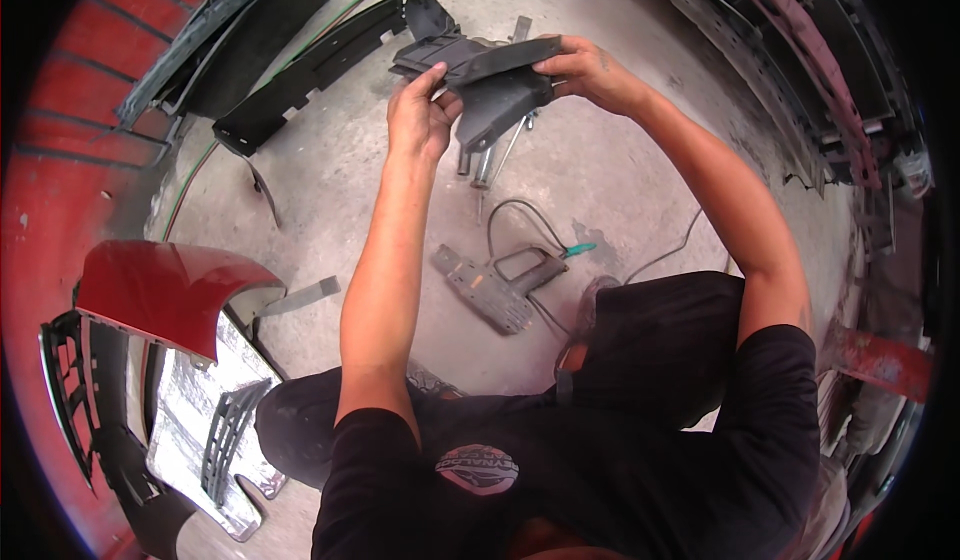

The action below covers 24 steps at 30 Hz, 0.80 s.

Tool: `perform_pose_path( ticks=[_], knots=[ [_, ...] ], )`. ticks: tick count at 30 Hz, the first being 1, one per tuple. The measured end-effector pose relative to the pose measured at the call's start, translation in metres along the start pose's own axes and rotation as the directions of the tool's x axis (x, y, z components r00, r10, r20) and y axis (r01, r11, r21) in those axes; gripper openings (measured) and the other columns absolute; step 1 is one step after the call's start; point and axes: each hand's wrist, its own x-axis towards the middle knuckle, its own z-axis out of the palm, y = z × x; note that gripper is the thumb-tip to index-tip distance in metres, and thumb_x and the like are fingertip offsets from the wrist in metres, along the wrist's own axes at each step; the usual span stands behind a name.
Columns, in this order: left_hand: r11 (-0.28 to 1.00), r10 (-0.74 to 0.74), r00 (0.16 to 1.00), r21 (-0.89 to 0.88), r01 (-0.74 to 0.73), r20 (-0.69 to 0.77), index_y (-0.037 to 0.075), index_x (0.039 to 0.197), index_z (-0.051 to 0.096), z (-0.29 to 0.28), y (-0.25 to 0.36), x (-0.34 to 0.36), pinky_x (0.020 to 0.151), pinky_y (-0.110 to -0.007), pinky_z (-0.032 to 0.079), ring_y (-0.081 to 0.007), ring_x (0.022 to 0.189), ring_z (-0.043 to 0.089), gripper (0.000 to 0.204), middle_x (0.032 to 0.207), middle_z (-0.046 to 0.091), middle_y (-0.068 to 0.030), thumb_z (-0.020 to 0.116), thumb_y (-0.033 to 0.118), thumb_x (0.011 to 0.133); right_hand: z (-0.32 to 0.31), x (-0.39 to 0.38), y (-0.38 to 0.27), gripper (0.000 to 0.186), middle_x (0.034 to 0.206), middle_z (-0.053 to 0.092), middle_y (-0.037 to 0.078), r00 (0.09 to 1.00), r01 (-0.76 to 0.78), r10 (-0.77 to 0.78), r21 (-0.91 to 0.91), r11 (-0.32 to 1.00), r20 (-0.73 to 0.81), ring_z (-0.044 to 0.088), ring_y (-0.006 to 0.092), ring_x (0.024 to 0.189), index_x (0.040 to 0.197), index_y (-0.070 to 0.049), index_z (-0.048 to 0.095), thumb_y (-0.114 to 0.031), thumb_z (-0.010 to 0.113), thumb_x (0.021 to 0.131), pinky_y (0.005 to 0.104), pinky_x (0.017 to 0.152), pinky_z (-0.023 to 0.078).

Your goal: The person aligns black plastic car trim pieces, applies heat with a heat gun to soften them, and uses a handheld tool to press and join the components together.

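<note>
Both hands hold up an angular black plastic car part [497, 100] above the concrete floor. My left hand [425, 115] grips its left side, thumb on top and the other fingers curled beneath. At the right end, the fingers of my right hand [592, 72] are closed around the upper edge. Slim metal hand tools [484, 168] lie on the floor behind the part, partly hidden by it. Nearer to me rests a worn grey corded power tool [490, 290] with a loop-shaped handle.
A long black trim panel [310, 75] lies at the far left, with a green hose [190, 185] running past it. A red painted body panel [180, 285] and a silver foil-faced sheet [205, 410] are at my left. Several car parts [800, 60] line the right side.
</note>
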Motion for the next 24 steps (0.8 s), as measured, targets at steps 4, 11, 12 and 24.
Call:
perform_pose_path(
  ticks=[4, 11, 12, 24],
  knots=[
    [0.999, 0.042, 0.998, 0.021, -0.042, 0.039, 0.000, 0.106, 0.055, 0.004, 0.008, -0.002, 0.060, -0.043, 0.060, -0.0284, 0.071, 0.068, 0.022, 0.097, 0.066, -0.0153, 0.067, 0.001, 0.087, -0.008, 0.002, 0.004, 0.034, 0.121, 0.063, 0.009, 0.999, -0.001, 0.000, 0.019, 1.000, 0.050, 0.061, 0.0215, 0.112, 0.128, 0.000, 0.059, -0.010, 0.057, 0.096, 0.0423, 0.098, 0.053],
    [0.978, 0.185, 0.983, 0.095, -0.185, 0.002, 0.000, 0.123, 0.038, 0.016, 0.007, -0.012, 0.058, -0.044, 0.061, -0.0282, 0.072, 0.068, 0.051, 0.097, 0.065, -0.0160, 0.070, -0.002, 0.084, -0.013, 0.002, 0.009, 0.039, 0.123, 0.063, 0.011, 0.996, -0.005, 0.002, 0.041, 0.999, 0.088, 0.060, 0.0219, 0.115, 0.129, -0.001, 0.058, -0.007, 0.060, 0.091, 0.0431, 0.103, 0.051],
    [0.978, 0.188, 0.982, 0.093, -0.187, 0.000, 0.000, 0.123, 0.038, 0.016, 0.008, -0.012, 0.058, -0.044, 0.061, -0.0282, 0.072, 0.068, 0.051, 0.097, 0.065, -0.0160, 0.070, -0.002, 0.084, -0.011, 0.001, 0.007, 0.040, 0.123, 0.064, 0.011, 0.997, 0.001, -0.003, 0.037, 0.999, 0.072, 0.060, 0.0218, 0.115, 0.129, -0.001, 0.057, -0.007, 0.062, 0.091, 0.0425, 0.103, 0.050],
    [0.916, 0.350, 0.937, 0.206, -0.345, 0.011, -0.001, 0.130, 0.029, 0.032, 0.017, -0.025, 0.059, -0.044, 0.064, -0.0285, 0.079, 0.071, 0.063, 0.104, 0.064, -0.0193, 0.071, -0.004, 0.084, -0.006, 0.000, -0.006, 0.035, 0.117, 0.067, 0.010, 0.998, 0.056, -0.051, -0.414, 0.909, 0.024, 0.064, 0.0189, 0.109, 0.121, 0.001, 0.064, -0.009, 0.068, 0.087, 0.0348, 0.100, 0.050]
  ],
)
